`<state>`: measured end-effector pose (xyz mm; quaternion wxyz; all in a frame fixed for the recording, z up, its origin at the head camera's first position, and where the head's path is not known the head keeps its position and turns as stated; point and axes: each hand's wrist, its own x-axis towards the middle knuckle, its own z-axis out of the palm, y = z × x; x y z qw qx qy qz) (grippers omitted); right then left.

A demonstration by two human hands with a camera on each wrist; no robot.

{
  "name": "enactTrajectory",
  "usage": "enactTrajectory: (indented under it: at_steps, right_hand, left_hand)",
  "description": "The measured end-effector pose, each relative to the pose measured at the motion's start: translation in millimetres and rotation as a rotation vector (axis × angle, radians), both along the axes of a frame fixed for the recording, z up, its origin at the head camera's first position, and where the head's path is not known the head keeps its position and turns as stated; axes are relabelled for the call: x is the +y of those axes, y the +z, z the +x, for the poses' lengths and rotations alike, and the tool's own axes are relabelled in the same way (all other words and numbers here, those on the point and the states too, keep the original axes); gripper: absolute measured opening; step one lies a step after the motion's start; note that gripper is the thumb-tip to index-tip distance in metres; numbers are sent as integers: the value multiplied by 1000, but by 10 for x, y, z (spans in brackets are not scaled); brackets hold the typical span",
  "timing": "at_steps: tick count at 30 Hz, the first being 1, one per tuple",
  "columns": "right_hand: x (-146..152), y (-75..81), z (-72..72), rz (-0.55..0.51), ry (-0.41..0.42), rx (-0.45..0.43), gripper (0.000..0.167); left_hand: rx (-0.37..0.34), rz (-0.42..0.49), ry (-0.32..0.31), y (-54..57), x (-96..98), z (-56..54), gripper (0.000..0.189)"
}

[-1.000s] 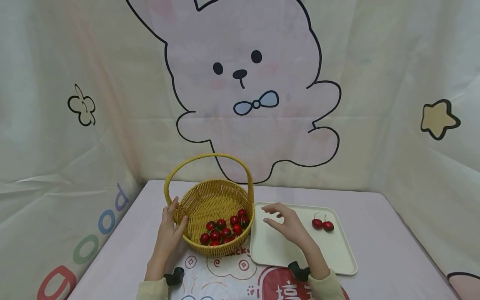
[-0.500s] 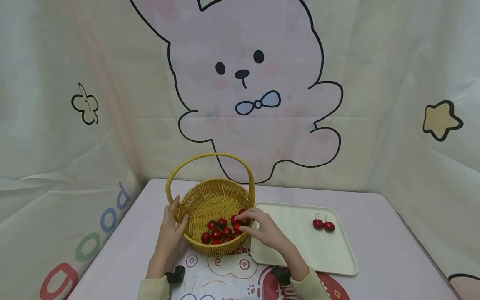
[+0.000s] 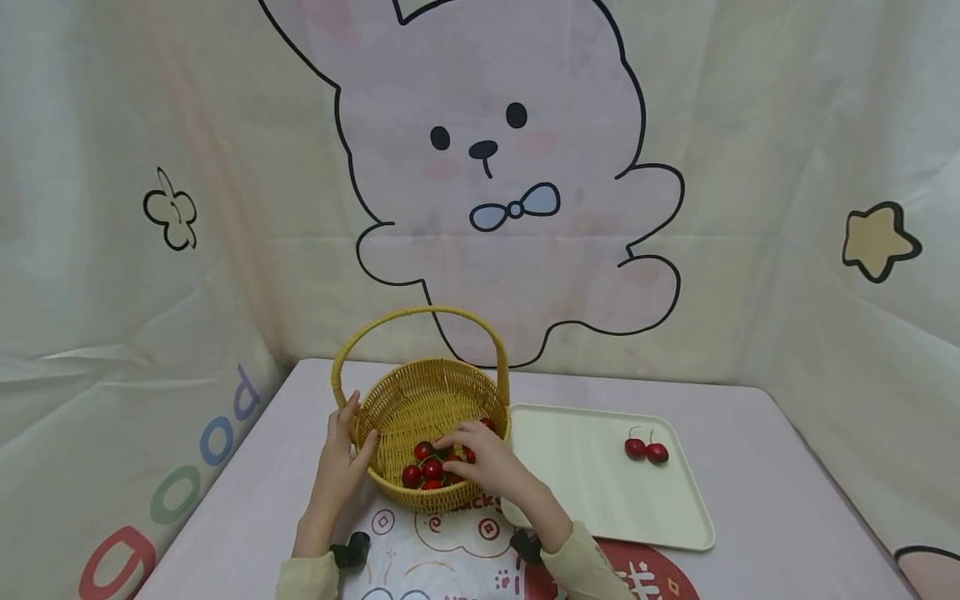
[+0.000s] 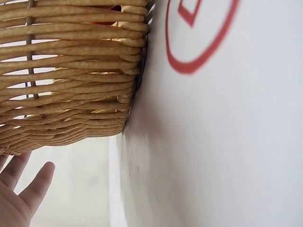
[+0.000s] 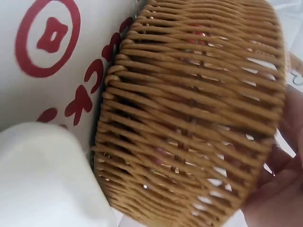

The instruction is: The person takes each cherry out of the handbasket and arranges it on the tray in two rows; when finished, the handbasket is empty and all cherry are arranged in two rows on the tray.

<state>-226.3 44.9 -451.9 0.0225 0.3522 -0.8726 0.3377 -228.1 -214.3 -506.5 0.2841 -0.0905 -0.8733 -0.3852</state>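
Note:
A yellow-brown wicker basket (image 3: 420, 400) with a tall arched handle stands on the table, several dark red cherries (image 3: 431, 469) lying in its front right part. At its left side, my left hand (image 3: 339, 467) holds the rim, thumb over the edge and fingers by the foot of the handle. My right hand (image 3: 487, 461) reaches over the right rim into the basket. Its thumb and forefinger are apart, close over the cherries, and it covers some of them. In the right wrist view, the woven wall (image 5: 189, 104) hides much of that hand.
To the right of the basket lies a cream tray (image 3: 600, 500), with two stemmed cherries (image 3: 646, 451) near its far right. A printed white and red mat (image 3: 450, 554) lies in front. Behind the table hangs a cartoon-printed curtain (image 3: 585, 267).
My right hand has moved left from above the tray, over the basket's right rim, and in among the cherries. My left hand stays at the rim.

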Motion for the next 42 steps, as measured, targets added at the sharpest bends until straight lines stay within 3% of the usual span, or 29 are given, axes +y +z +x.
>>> enactTrajectory:
  at_steps: [7,15,25,34,42]
  right_hand:
    - [-181,-9,-40,107,33,-18,29]
    - [-337,-18,-117,196,75,57,31]
    - [-474,-22,-210,299,114,-9,33]
    - [-529,-30,-234,423,154,43,32]
    - [-541,-62,-249,455,162,80,28]
  left_hand:
    - [-21,-3,11,8,-3,12,74]
    - [-4,-9,5,10,-8,6,75]
    - [-18,-7,8,29,-4,10,74]
    - [6,-13,4,28,10,6,73]
    - [-3,-6,4,20,9,1,72]
